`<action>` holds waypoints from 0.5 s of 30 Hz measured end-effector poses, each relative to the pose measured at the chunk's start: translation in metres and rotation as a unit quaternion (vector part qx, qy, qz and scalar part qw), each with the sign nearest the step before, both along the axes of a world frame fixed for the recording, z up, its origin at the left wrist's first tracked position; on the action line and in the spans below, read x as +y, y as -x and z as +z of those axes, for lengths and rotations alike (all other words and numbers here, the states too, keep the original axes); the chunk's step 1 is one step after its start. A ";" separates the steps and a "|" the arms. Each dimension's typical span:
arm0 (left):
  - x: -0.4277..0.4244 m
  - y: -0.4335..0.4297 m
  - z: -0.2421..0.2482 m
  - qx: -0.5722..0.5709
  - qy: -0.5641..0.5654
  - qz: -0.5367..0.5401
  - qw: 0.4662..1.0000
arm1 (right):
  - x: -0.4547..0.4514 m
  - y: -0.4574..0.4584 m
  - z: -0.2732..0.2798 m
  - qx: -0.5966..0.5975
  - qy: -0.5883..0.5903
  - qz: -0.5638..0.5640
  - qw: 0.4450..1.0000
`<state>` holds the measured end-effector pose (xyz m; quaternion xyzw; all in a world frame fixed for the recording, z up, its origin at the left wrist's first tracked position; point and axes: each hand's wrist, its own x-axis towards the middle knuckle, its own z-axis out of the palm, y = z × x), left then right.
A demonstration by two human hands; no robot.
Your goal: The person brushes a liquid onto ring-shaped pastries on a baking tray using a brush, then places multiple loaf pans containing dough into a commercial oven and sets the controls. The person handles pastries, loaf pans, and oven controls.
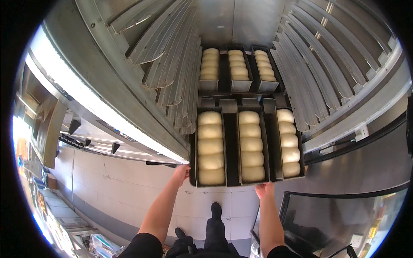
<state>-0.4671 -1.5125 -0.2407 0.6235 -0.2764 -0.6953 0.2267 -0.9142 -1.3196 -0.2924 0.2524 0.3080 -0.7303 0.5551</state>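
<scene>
A dark baking tray point(231, 151) lies low in a tall metal cabinet, its near end jutting out of the opening. Three loaf tins point(225, 174) stand along its front, each filled with a row of pale, round dough pieces point(210, 146). Behind them sit three more dough-filled tins point(242, 85). My left hand point(182, 175) grips the tray's near left corner, with some fingers hidden. At the front edge, right of the middle, my right hand point(265, 190) holds the tray from below, its fingertips out of sight.
Metal runners line the cabinet's left wall point(174, 64) and right wall point(316, 71). A lit white door frame edge point(106, 106) borders the left side. A dark, glossy panel point(342, 213) stands at the right. My feet point(216, 211) are on pale floor tiles point(129, 180).
</scene>
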 end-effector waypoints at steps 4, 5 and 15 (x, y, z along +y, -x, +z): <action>0.015 0.006 -0.016 0.006 -0.028 0.020 0.999 | 0.048 -0.030 0.039 -0.012 0.047 -0.027 0.998; 0.022 0.016 -0.017 -0.017 -0.024 0.017 0.999 | 0.068 -0.033 0.031 0.002 0.070 -0.014 0.997; 0.200 -0.019 -0.014 -0.157 -0.061 0.077 0.983 | 0.271 -0.139 0.071 0.109 0.037 0.062 0.991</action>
